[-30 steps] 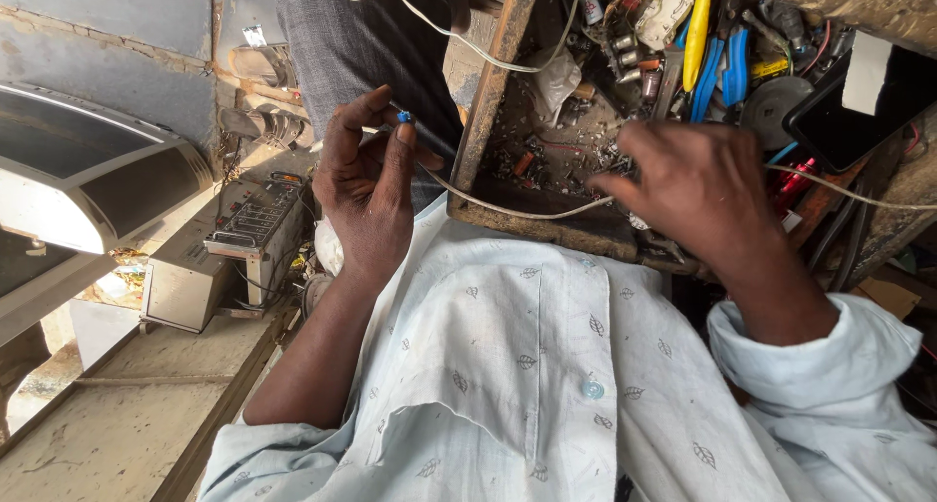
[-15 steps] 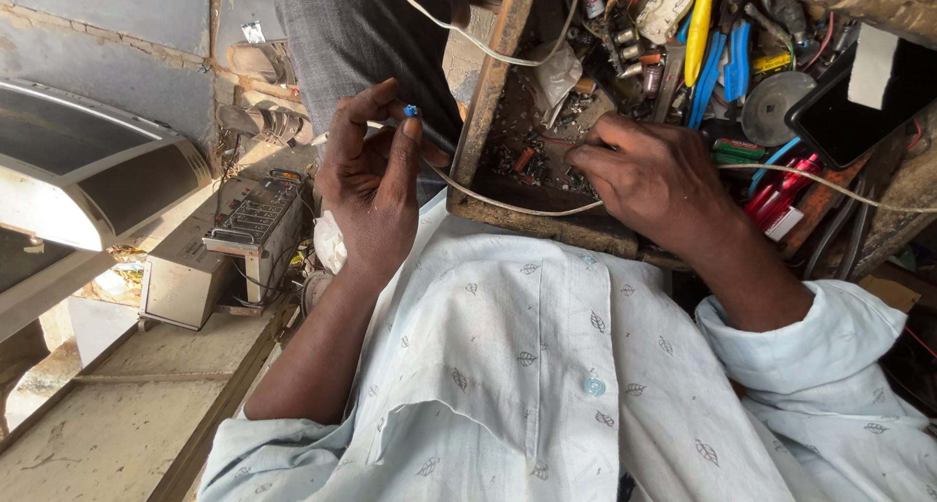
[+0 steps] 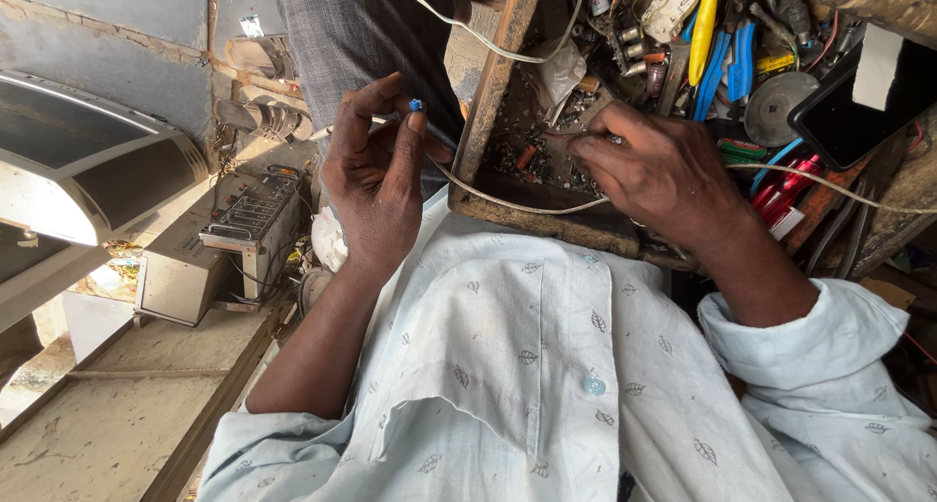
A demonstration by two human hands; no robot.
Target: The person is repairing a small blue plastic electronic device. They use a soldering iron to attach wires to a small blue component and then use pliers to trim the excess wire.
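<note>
My left hand (image 3: 376, 180) is raised in front of my chest and pinches a small blue part (image 3: 416, 104) with a thin lead between thumb and fingertips. My right hand (image 3: 664, 170) reaches into a wooden tray (image 3: 488, 102) of electronic scraps, fingers curled down among small components (image 3: 532, 156); whether it holds anything is hidden. A pale wire (image 3: 517, 205) runs across the tray's front edge under my right hand. My pale leaf-print shirt fills the lower view.
Blue-handled pliers (image 3: 730, 58), a yellow tool handle (image 3: 705, 24), a dark phone (image 3: 854, 112) and red parts lie in the tray's right side. A metal box device (image 3: 249, 224) sits on the left. Another person's grey trouser leg (image 3: 371, 34) stands behind.
My right hand has moved left across the tray toward its left part and dipped into the small components. My left hand has kept the blue part raised, barely shifting.
</note>
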